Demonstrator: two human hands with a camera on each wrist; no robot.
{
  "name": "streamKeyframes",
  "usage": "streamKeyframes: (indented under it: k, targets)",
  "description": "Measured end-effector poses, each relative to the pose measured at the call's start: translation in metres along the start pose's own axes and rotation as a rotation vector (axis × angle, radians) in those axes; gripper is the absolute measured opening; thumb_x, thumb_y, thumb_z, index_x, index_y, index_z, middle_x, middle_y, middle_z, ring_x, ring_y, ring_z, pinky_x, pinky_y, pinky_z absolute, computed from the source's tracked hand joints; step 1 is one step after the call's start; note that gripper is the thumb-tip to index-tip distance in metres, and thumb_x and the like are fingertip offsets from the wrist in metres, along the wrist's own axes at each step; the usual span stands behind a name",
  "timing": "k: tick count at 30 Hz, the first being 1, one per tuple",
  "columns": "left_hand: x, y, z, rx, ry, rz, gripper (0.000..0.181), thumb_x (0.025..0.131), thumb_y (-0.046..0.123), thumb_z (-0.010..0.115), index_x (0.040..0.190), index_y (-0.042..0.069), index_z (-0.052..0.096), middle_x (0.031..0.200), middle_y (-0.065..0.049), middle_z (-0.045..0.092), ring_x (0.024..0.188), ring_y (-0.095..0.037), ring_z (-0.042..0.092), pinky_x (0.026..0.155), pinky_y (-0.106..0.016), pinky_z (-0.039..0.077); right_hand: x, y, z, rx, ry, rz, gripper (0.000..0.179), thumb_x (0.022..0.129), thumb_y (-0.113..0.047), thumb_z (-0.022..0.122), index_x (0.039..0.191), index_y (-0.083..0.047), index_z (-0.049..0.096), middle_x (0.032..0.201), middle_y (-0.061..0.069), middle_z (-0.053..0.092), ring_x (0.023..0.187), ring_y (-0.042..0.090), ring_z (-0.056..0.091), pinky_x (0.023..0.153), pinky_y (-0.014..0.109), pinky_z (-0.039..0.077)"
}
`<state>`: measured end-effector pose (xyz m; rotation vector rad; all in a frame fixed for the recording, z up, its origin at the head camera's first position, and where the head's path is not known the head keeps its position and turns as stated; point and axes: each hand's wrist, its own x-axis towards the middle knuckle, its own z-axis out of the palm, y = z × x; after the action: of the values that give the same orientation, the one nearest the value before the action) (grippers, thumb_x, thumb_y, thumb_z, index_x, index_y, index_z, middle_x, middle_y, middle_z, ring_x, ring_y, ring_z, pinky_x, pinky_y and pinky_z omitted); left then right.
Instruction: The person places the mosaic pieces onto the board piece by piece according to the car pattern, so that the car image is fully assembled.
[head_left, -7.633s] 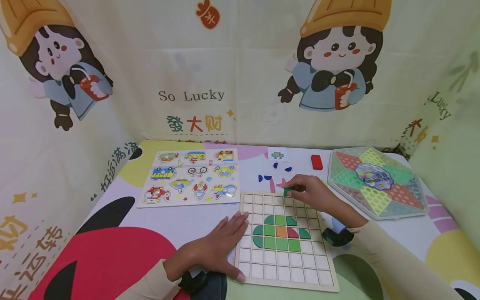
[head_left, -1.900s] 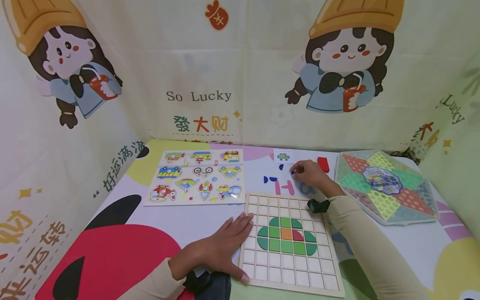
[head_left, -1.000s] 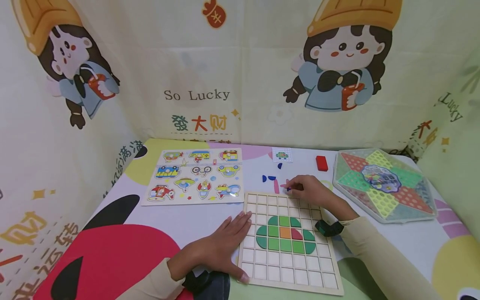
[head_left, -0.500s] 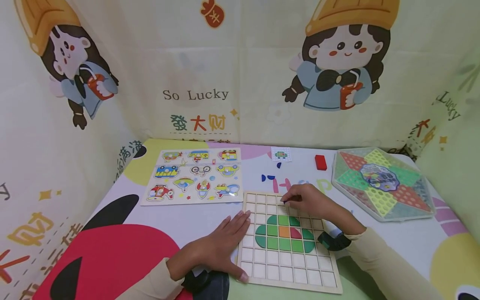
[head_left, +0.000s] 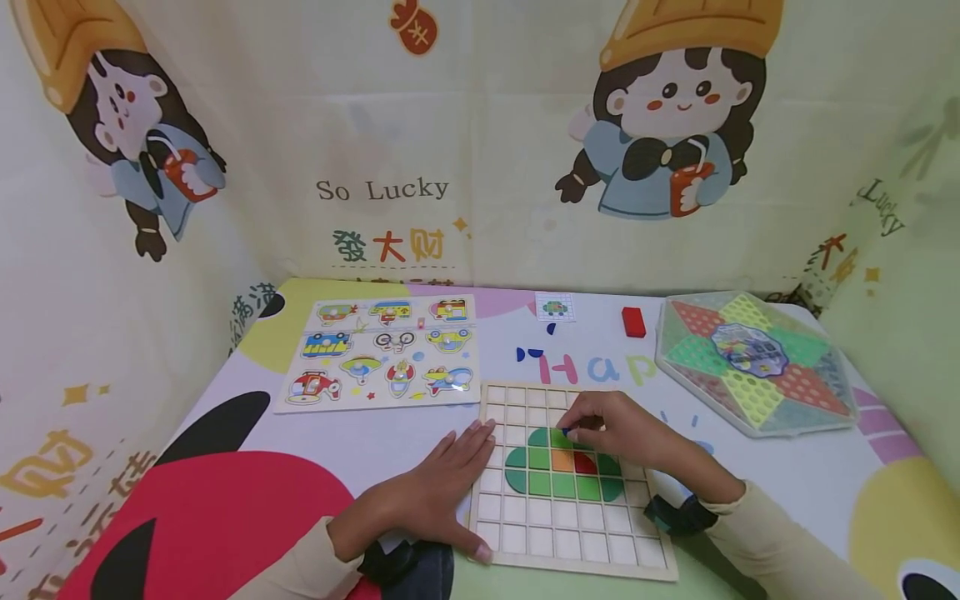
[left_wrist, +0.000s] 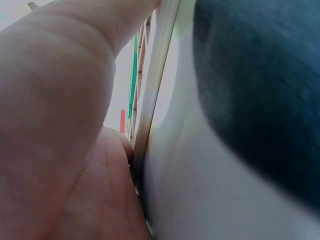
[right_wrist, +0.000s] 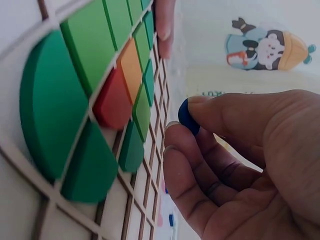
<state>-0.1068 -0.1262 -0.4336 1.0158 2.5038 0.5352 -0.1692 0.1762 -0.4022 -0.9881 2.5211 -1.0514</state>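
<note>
My right hand point(head_left: 626, 429) pinches a small dark blue half-round piece point(right_wrist: 187, 116) between thumb and fingertips, held above the far part of a wooden grid board point(head_left: 555, 546). Under and beside it on the board is a patch of green square and quarter-round pieces point(head_left: 538, 483), with an orange square point(head_left: 562, 461) and a red rounded piece point(right_wrist: 114, 100) among them. My left hand point(head_left: 431, 492) lies with fingers spread along the board's left edge, thumb near the front corner. In the left wrist view the board's edge point(left_wrist: 157, 75) runs beside the palm.
Behind the board lie three blue pieces point(head_left: 535, 353), a small pattern card point(head_left: 555, 307) and a red block point(head_left: 633, 322). A vehicle puzzle board point(head_left: 408, 321) is at back left, a hexagonal game box point(head_left: 697, 362) at right. A printed curtain stands behind.
A green piece my right hand carried now sits at the patch's lower right. That hand then took a blue piece from behind the board and brought it over the grid. My left hand stays put.
</note>
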Motion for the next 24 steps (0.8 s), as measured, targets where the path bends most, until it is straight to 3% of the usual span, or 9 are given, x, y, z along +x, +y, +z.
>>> streamKeyframes:
  k: [9,16,24]
  targets:
    - [0.001,-0.001,0.000,0.002,0.004,-0.002,0.123,0.070,0.076,0.063,0.157,0.008,0.009,0.163,-0.001,-0.005,0.147,-0.020,-0.009,0.115,-0.053,0.001,-0.004,-0.015,0.015,0.063,-0.060,-0.035,0.015,0.091,-0.004,0.068,0.102,-0.012,0.074,0.096,-0.010,0.065,0.088,0.009,0.060,0.076,0.027,0.053]
    - [0.000,-0.002,0.002,0.000,0.005,0.007,0.122,0.070,0.077,0.063,0.157,0.008,0.010,0.163,-0.001,-0.004,0.147,-0.021,-0.008,0.115,-0.053,0.002,-0.010,-0.021,0.029,0.124,-0.108,-0.073,0.011,0.091,-0.008,0.069,0.097,-0.016,0.074,0.092,-0.011,0.065,0.076,0.007,0.057,0.067,0.025,0.052]
    - [0.001,-0.003,0.003,-0.003,0.001,-0.002,0.122,0.070,0.077,0.062,0.157,0.010,0.010,0.163,0.001,-0.005,0.147,-0.020,-0.009,0.115,-0.053,0.001,-0.015,-0.028,0.037,0.146,-0.157,-0.119,0.011,0.091,-0.009,0.069,0.096,-0.017,0.073,0.091,-0.014,0.065,0.079,0.004,0.058,0.069,0.024,0.053]
